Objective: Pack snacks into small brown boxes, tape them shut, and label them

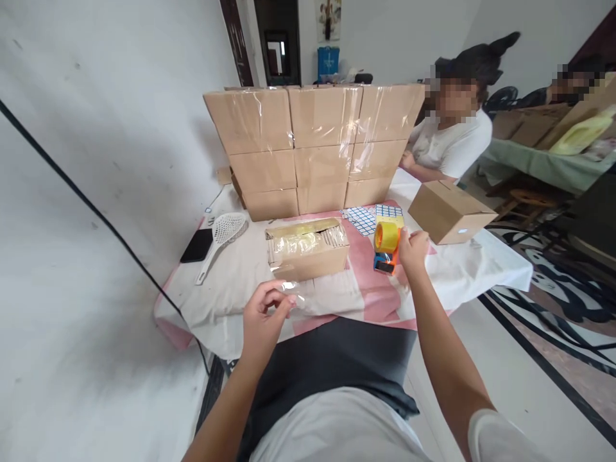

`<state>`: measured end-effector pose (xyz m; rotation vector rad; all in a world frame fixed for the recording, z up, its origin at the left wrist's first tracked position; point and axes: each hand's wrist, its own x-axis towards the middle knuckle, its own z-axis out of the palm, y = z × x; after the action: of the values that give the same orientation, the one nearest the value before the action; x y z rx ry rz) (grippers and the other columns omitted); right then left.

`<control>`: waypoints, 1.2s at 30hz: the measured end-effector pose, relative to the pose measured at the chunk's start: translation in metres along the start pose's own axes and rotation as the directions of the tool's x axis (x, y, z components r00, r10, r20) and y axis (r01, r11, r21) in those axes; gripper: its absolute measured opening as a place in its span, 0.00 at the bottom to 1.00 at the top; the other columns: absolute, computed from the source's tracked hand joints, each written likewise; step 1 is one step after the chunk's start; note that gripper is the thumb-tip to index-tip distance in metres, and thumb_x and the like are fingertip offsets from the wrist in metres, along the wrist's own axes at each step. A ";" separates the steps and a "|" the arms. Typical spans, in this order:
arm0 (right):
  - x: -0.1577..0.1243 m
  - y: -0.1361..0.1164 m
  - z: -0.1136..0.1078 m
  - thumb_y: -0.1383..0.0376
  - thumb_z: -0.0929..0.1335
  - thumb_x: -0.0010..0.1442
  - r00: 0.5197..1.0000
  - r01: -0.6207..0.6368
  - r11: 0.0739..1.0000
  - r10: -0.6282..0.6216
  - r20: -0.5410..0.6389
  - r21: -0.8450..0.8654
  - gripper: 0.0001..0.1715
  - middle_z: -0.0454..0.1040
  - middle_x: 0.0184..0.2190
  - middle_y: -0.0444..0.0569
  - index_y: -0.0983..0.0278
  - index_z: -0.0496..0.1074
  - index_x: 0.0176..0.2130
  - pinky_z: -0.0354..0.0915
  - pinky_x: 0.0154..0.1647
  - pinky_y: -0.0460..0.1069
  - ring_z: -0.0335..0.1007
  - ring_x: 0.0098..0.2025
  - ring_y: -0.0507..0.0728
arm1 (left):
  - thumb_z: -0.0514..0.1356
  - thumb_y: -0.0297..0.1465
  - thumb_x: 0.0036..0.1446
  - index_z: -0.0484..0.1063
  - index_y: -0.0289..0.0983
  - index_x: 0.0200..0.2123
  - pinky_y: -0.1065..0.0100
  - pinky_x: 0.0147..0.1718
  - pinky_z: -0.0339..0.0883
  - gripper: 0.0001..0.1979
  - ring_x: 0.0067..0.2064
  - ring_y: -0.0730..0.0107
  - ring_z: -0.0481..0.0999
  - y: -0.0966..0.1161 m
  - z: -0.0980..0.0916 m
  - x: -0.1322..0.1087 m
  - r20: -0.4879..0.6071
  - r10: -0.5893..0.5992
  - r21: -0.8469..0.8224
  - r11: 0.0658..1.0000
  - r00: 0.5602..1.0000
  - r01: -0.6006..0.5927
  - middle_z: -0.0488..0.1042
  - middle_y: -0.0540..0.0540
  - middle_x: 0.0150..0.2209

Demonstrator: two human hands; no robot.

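Pinched between the thumb and fingers of my left hand [269,308] is a strip of clear tape [299,298], close to the table's front edge. My right hand [414,247] is closed on the orange side of a tape dispenser [385,263] that carries a yellow roll of tape [385,237]. Between the two hands, just beyond the left one, lies a small cardboard box [308,250]. Its top has shiny tape over it, and the cardboard edges look ragged.
Stacked cardboard boxes [322,122] rise behind. A white skimmer [224,234] and black phone [197,246] lie left. Blue-checked pieces [363,219] are near the dispenser; another box [450,212] stands right. One person [457,135] sits beyond the table, another [572,83] farther back.
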<state>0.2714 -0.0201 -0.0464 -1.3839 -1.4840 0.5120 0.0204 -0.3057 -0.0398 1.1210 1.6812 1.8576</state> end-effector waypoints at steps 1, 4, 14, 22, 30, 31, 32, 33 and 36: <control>-0.015 -0.007 -0.005 0.39 0.64 0.62 1.000 0.017 1.000 -0.017 -0.004 0.017 0.30 0.72 0.41 0.58 0.64 0.67 0.40 0.66 0.52 0.62 0.69 0.48 0.66 | 0.68 0.36 0.56 0.73 0.40 0.42 0.72 0.29 0.68 0.12 0.24 0.75 0.71 0.000 0.001 -0.001 0.015 -0.001 0.015 1.000 1.000 0.000 0.75 0.56 0.22; -0.076 -0.047 -0.015 0.42 0.66 0.62 0.928 0.070 0.960 -0.163 0.336 0.272 0.25 0.74 0.37 0.51 0.62 0.70 0.37 0.66 0.49 0.57 0.70 0.43 0.61 | 0.68 0.34 0.56 0.74 0.40 0.42 0.72 0.31 0.69 0.12 0.25 0.75 0.72 0.002 0.008 -0.009 0.078 0.024 0.042 0.999 0.997 -0.027 0.75 0.56 0.22; -0.160 -0.135 -0.008 0.58 0.73 0.60 0.605 -0.150 0.810 -0.378 0.701 0.567 0.13 0.68 0.28 0.43 0.62 0.76 0.29 0.59 0.34 0.50 0.64 0.31 0.53 | 0.68 0.31 0.56 0.76 0.42 0.44 0.75 0.31 0.70 0.12 0.26 0.77 0.76 0.019 0.020 -0.042 0.112 0.108 0.056 0.992 0.988 -0.115 0.78 0.57 0.24; -0.172 -0.135 -0.015 0.67 0.71 0.66 0.722 0.170 0.710 -0.562 0.404 0.683 0.08 0.69 0.31 0.44 0.60 0.75 0.32 0.62 0.39 0.51 0.67 0.35 0.54 | 0.68 0.35 0.56 0.74 0.41 0.55 0.75 0.27 0.65 0.22 0.22 0.79 0.67 0.014 0.031 -0.042 0.027 -0.001 -0.079 0.997 1.000 0.003 0.70 0.60 0.20; -0.127 -0.148 -0.020 0.62 0.73 0.63 0.797 0.186 0.668 -0.532 0.287 0.720 0.07 0.70 0.29 0.43 0.58 0.78 0.31 0.61 0.39 0.52 0.65 0.34 0.54 | 0.63 0.39 0.63 0.64 0.38 0.63 0.69 0.37 0.68 0.28 0.29 0.73 0.76 -0.004 0.023 -0.034 -0.003 -0.134 -0.029 0.991 0.991 0.134 0.75 0.55 0.23; -0.116 -0.154 -0.021 0.61 0.74 0.61 0.802 0.146 0.681 -0.506 0.317 0.717 0.09 0.70 0.29 0.43 0.59 0.78 0.30 0.60 0.39 0.52 0.65 0.33 0.54 | 0.63 0.39 0.63 0.64 0.37 0.63 0.69 0.36 0.67 0.28 0.28 0.73 0.75 -0.006 0.021 -0.029 -0.017 -0.124 -0.015 0.992 0.992 0.123 0.75 0.55 0.23; -0.105 -0.159 -0.021 0.59 0.76 0.59 0.801 0.092 0.693 -0.478 0.360 0.715 0.11 0.70 0.28 0.43 0.60 0.78 0.28 0.60 0.38 0.51 0.64 0.33 0.54 | 0.62 0.39 0.63 0.64 0.37 0.63 0.69 0.35 0.67 0.28 0.28 0.72 0.75 -0.006 0.019 -0.024 -0.043 -0.099 -0.006 0.995 0.994 0.099 0.74 0.55 0.23; -0.096 -0.166 -0.020 0.57 0.76 0.57 0.792 0.031 0.701 -0.452 0.411 0.713 0.13 0.70 0.27 0.43 0.60 0.77 0.26 0.60 0.38 0.51 0.64 0.32 0.54 | 0.62 0.39 0.63 0.64 0.37 0.63 0.69 0.34 0.67 0.28 0.28 0.72 0.74 -0.006 0.017 -0.018 -0.084 -0.055 0.003 0.998 0.995 0.056 0.74 0.55 0.23; -0.074 -0.183 0.001 0.55 0.78 0.52 0.731 -0.106 0.724 -0.408 0.547 0.682 0.16 0.73 0.26 0.43 0.62 0.77 0.24 0.60 0.40 0.51 0.65 0.32 0.53 | 0.61 0.36 0.64 0.64 0.36 0.62 0.69 0.34 0.67 0.26 0.28 0.72 0.72 -0.005 0.009 0.006 -0.270 0.191 0.057 0.982 0.944 -0.182 0.71 0.55 0.24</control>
<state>0.1691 -0.1341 0.0778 -0.4497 -1.6884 1.4003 0.0229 -0.2944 -0.0432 1.1104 1.8101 2.1992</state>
